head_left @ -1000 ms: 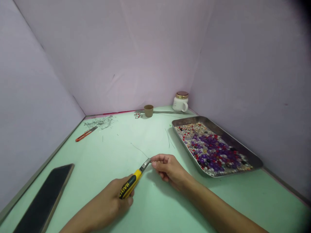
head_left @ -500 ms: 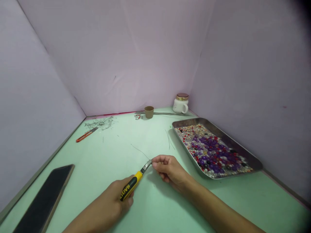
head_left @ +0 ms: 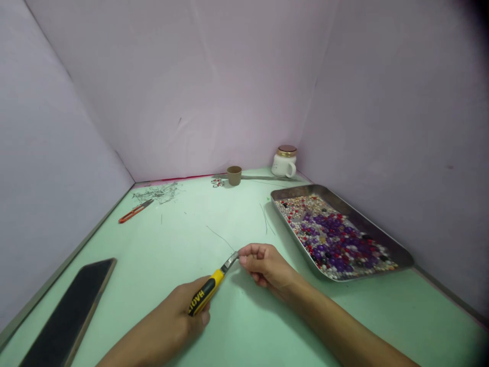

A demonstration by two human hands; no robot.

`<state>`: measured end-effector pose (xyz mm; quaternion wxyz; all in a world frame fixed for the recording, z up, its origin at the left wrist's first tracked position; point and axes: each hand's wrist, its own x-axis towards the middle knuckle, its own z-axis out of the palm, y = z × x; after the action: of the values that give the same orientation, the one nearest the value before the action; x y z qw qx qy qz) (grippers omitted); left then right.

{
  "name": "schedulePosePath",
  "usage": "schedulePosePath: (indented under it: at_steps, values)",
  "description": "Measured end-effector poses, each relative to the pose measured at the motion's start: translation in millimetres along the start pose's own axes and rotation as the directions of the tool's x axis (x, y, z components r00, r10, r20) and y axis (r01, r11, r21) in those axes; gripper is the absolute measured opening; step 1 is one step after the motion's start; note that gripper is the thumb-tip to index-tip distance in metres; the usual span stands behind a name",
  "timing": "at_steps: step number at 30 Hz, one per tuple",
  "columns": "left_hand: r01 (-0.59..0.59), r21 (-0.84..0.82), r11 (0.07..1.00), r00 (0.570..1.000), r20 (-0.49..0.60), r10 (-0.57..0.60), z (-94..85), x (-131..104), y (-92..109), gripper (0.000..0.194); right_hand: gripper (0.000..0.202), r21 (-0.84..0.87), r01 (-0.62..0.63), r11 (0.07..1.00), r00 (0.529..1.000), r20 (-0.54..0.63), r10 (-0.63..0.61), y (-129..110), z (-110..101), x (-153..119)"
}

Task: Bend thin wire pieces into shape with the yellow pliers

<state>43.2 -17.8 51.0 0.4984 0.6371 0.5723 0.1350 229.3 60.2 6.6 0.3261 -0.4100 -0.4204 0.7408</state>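
My left hand [head_left: 185, 311] is wrapped round the yellow and black handle of a pair of pliers [head_left: 208, 293], whose metal jaws point up and to the right. Those jaws meet the fingertips of my right hand [head_left: 263, 262], which are pinched on the end of a thin wire [head_left: 220, 237]. From there the wire runs up and to the left over the green tabletop. What lies right between the fingertips and the jaws is too small to make out.
A metal tray [head_left: 372, 224] of mixed beads stands at the right. At the back are a brown cup [head_left: 234, 176], a lidded white mug [head_left: 283, 164] and small beads. Orange snips [head_left: 133, 212], wire scraps [head_left: 158, 192] and a phone [head_left: 71, 313] lie left.
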Motion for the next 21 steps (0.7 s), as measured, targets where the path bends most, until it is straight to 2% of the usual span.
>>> schedulePosePath:
  at_steps: [4, 8, 14, 21]
  values:
    - [0.004, 0.007, 1.0, 0.999, -0.032, -0.004, 0.6, -4, 9, 0.027, 0.027, 0.001, 0.007, 1.0, 1.0, 0.008, -0.007, -1, 0, -1]
    - [0.053, 0.05, 0.997, 0.996, -0.07, -0.049, 0.6, -7, 17, 0.035, 0.026, -0.004, -0.003, 1.0, 0.999, 0.033, 0.003, -2, -1, -2]
    - [0.063, 0.112, 0.992, 0.987, -0.154, -0.045, -0.4, -4, 11, 0.038, 0.024, -0.07, -0.02, 0.997, 0.997, 0.075, 0.025, -4, -6, -3]
    - [0.044, 0.096, 0.994, 0.98, -0.197, -0.024, 0.7, -1, 2, 0.032, 0.02, -0.19, 0.024, 0.982, 0.999, 0.05, -0.015, -7, -7, -1]
